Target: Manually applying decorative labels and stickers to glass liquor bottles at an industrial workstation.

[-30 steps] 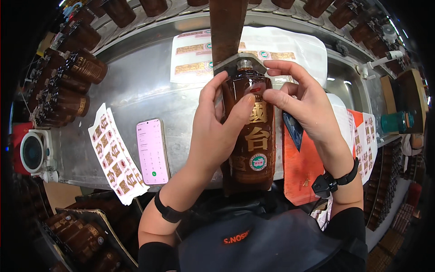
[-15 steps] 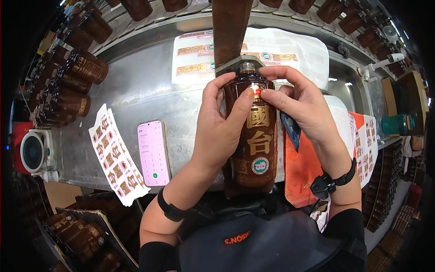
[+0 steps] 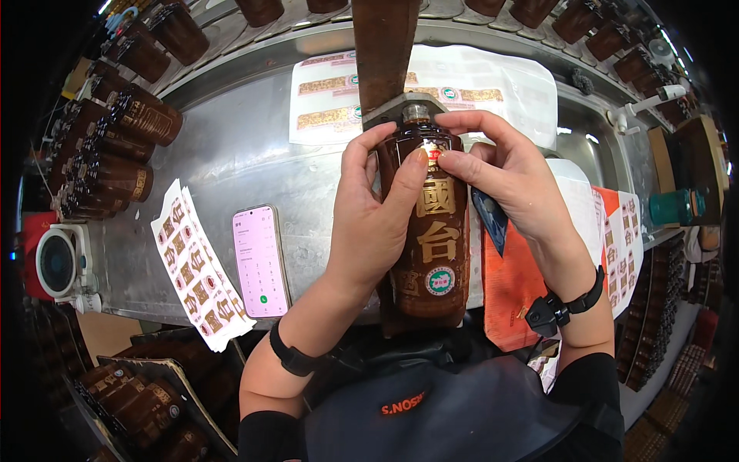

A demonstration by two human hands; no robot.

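Observation:
A brown glass bottle (image 3: 423,295) with gold characters and a round green-and-white sticker lies on its back, its neck (image 3: 416,113) pointing away from me in a grey notched holder (image 3: 382,114). My left hand (image 3: 379,202) curls round its left side, fingers at the shoulder and thumb on the front. My right hand (image 3: 508,169) grips the right shoulder. Both thumbs press beside a small red-and-white label (image 3: 433,154) below the neck. A dark blue, pointed flat piece (image 3: 489,221) sticks out from under my right palm; how it is held is hidden.
Sticker sheets (image 3: 194,266) and a lit phone (image 3: 262,262) lie left on the metal table. Another sheet (image 3: 500,73) lies behind the bottle, by a brown upright bar (image 3: 385,46). An orange sheet (image 3: 512,285) is at right. Brown bottles (image 3: 146,115) crowd the left and far track.
My hands stay on the bottle with nearly the same grip, thumbs still at the small label. Bottles along the far track have shifted right.

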